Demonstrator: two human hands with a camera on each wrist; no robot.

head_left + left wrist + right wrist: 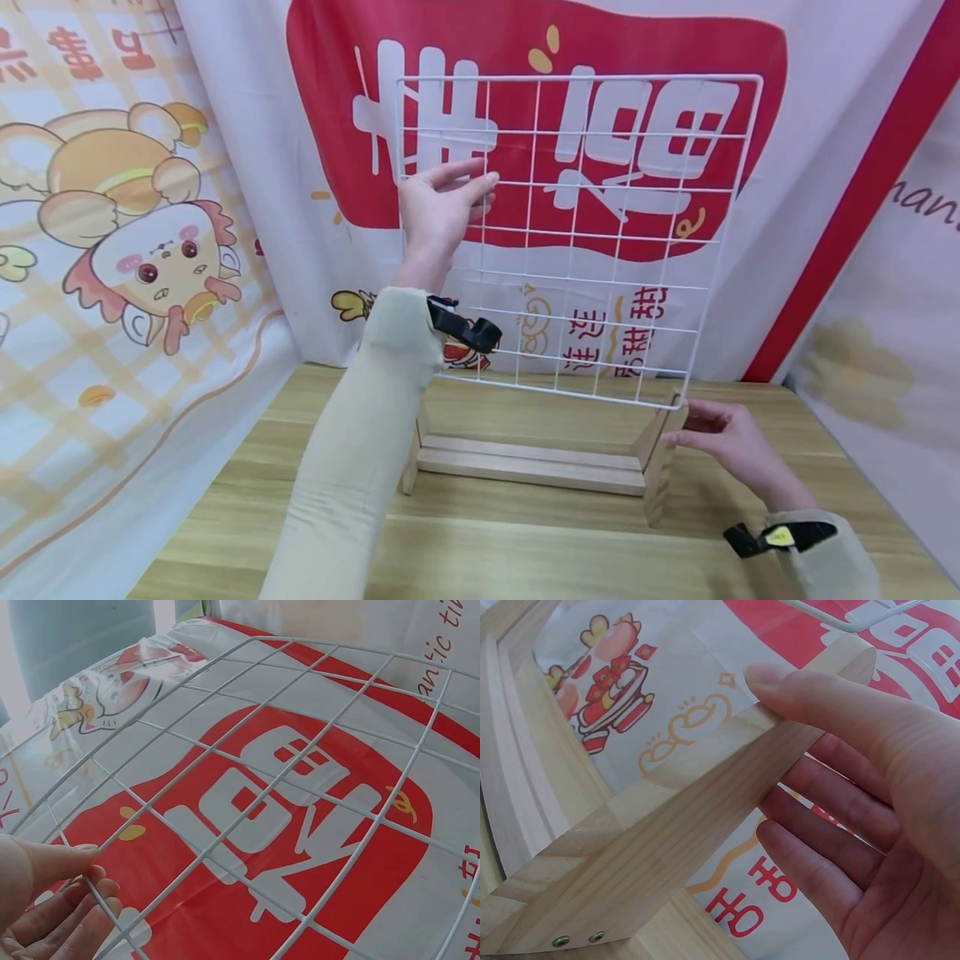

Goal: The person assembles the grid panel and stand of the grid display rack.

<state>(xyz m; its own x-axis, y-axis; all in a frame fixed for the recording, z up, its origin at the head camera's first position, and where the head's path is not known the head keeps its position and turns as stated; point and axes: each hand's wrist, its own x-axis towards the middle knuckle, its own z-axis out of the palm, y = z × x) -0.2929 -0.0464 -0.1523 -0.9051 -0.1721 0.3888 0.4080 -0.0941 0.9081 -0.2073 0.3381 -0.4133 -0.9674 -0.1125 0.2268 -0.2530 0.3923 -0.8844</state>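
Note:
A white wire grid panel (576,132) stands upright and slightly tilted above a wooden stand (528,475) with two side uprights joined by a crossbar. My left hand (441,207) pinches a wire near the panel's left side; in the left wrist view the thumb (64,859) and fingers meet at that wire. The panel's lower right corner is right at the top of the stand's right upright (658,467). My right hand (738,446) holds this upright near its top, thumb on one edge and fingers along the other side. My left forearm hides part of the stand's left upright.
The stand rests on a wood-grain table (517,550). Behind it hangs a white sheet (337,275) with a large red printed patch. A cartoon-printed cloth (45,367) lines the left side, and another printed sheet (885,275) lines the right.

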